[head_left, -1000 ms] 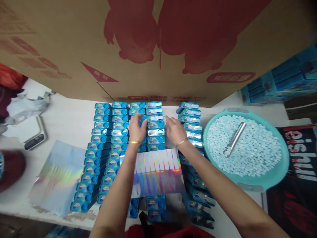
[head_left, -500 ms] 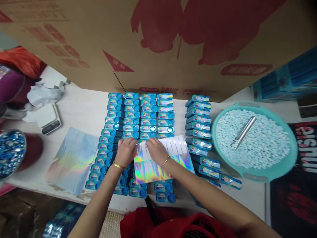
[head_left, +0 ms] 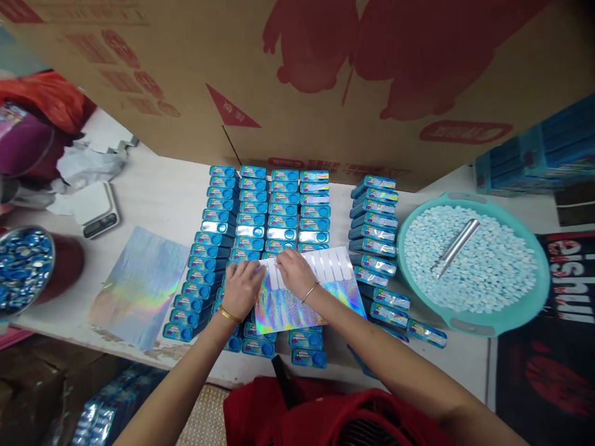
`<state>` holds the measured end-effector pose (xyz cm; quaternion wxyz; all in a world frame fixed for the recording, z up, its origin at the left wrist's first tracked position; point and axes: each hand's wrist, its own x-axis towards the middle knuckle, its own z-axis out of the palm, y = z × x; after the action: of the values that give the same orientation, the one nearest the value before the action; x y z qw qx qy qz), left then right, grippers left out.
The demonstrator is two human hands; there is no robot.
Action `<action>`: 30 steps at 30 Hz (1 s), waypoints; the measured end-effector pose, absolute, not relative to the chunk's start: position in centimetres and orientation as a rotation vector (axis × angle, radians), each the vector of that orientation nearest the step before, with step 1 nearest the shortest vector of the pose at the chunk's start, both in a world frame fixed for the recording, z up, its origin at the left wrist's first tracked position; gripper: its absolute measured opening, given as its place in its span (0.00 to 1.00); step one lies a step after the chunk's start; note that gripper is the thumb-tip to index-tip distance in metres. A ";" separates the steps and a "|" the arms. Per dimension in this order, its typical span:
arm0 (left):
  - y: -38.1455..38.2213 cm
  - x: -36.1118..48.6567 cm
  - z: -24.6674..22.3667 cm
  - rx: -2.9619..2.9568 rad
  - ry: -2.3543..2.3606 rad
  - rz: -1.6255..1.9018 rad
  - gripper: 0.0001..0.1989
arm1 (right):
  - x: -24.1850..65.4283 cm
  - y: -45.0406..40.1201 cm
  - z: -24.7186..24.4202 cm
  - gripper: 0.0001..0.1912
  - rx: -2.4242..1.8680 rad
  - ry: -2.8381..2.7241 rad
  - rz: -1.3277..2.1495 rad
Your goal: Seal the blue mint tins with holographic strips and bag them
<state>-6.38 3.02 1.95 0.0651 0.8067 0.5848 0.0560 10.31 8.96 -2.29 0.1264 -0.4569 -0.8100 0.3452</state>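
A shiny holographic sticker sheet (head_left: 307,306) lies over the rows of small blue tins (head_left: 251,230). Its upper part shows bare white backing with strip outlines; rainbow strips cover the lower part. My left hand (head_left: 242,286), a gold bracelet at the wrist, is closed at the sheet's upper left corner. On the upper edge, close beside it, my right hand (head_left: 296,274) has its fingers pinched on the sheet. Whether a loose strip is between the fingertips is too small to tell. Tins in the right column (head_left: 374,230) carry shiny strips on their tops.
A turquoise basin (head_left: 520,319) of pale blue tablets with a metal scoop (head_left: 458,248) stands at right. At left are another holographic sheet (head_left: 139,288), a white scale (head_left: 96,207) and a pot (head_left: 65,266) of blue wrapped pieces. A large cardboard box (head_left: 325,136) stands behind.
The view has shifted slightly. Both hands stay at the sheet's upper left, the right fingers a little farther up, and the sheet's tilt and reflections have changed.
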 end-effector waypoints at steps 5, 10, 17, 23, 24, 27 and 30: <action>0.5 -5.0 4.6 1.894 1.876 0.764 0.02 | 10.7 9.3 -2.2 0.13 -1.264 -2.164 1.161; 2.7 -2.5 6.0 0.904 1.983 1.413 0.09 | 12.3 9.2 -0.1 0.23 -1.075 -1.633 1.532; 8.3 1.1 4.5 0.554 1.726 1.460 0.12 | 13.5 10.0 1.5 0.16 -1.216 -1.146 1.659; 14.6 3.7 0.4 0.847 1.758 1.434 0.09 | 17.8 16.6 0.1 0.16 -1.444 -1.378 1.336; 15.9 4.2 -0.2 0.957 1.787 1.448 0.08 | 18.7 17.9 -0.3 0.16 -1.490 -1.457 1.264; 18.9 5.8 -1.6 1.194 1.941 1.390 0.07 | 20.5 21.2 -1.5 0.12 -1.624 -1.708 1.031; 20.1 6.9 -2.3 1.300 2.148 1.132 0.06 | 21.1 23.0 -2.9 0.09 -1.739 -1.901 0.861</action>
<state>6.94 20.12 -2.27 0.1928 0.4632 0.7653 0.4033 21.13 22.97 -2.95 0.2113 -0.6258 -0.6840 0.3097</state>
